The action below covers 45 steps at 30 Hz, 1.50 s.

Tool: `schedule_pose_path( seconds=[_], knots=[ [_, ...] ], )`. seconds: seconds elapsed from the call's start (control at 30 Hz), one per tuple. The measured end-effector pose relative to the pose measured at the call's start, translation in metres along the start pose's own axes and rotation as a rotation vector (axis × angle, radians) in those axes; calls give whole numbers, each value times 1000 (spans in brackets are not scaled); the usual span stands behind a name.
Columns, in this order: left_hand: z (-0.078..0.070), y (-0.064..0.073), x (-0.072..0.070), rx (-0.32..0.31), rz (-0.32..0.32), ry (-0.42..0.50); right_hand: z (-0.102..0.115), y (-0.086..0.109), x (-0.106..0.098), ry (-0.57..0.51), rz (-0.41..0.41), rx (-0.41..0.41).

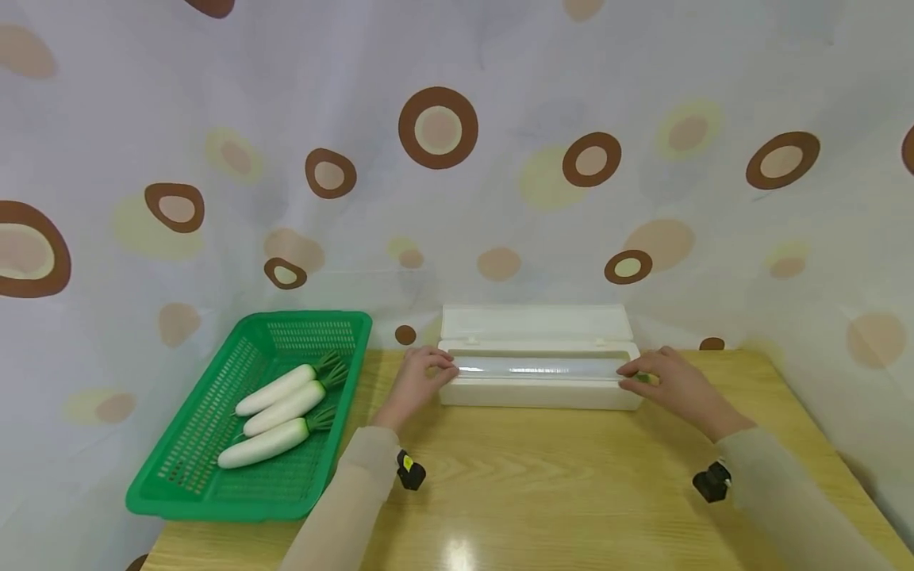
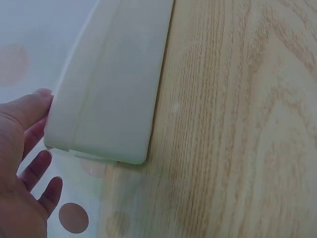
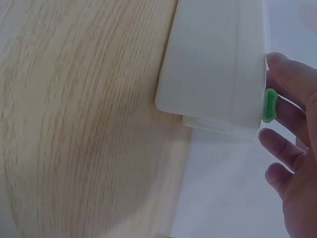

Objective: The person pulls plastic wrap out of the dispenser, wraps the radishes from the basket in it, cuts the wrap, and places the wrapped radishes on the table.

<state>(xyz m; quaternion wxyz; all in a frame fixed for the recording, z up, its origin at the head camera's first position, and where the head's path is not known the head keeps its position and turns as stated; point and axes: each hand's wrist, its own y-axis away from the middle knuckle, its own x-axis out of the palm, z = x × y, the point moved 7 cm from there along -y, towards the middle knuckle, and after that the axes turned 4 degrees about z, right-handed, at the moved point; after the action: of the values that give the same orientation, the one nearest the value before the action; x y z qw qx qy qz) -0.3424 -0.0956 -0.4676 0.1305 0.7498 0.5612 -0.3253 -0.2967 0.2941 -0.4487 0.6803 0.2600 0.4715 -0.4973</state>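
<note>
1. Now, the white box lies lengthwise across the far part of the wooden table, in front of the patterned cloth.
2. Its lid is raised at the back, and a roll of clear film lies inside, running along the box.
3. Your left hand is at the box's left end, fingers bent, with the tips at the upper edge; you have a narrow gap between thumb and forefinger, but I cannot tell whether they pinch the film.
4. Your right hand is at the opposite end, its fingers also bent and narrow at the tips; whether it pinches anything is hidden.
5. A small green piece shows at the box's upper edge, just beside your right fingers; I cannot tell whether you touch it.
6. On your left, a green basket holds three white radishes with green stems, lying side by side.
</note>
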Motion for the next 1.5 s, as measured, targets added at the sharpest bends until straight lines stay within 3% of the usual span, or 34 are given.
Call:
schedule_pose_path(
  seconds=[0.17,0.37,0.7,0.9,1.1,1.33,1.5],
  knots=[
    [4,1,0,-29,14,22,1,1,3,-10,-25,3],
    [5,1,1,-12,18,36,-2,1,3,-58,-41,20],
    [1,-10,-4,28,-123,98,-13,-7,7,-149,-110,18],
    [5,-9,1,-16,-140,120,-17,-4,10,-195,-41,23],
    [6,-5,3,29,-174,139,-19,-5,14,-232,23,60],
    [4,-10,1,86,-163,118,-14,-10,11,-184,-38,27],
    [4,-11,0,36,-143,126,-6,-11,6,-166,-124,-36]
  ],
)
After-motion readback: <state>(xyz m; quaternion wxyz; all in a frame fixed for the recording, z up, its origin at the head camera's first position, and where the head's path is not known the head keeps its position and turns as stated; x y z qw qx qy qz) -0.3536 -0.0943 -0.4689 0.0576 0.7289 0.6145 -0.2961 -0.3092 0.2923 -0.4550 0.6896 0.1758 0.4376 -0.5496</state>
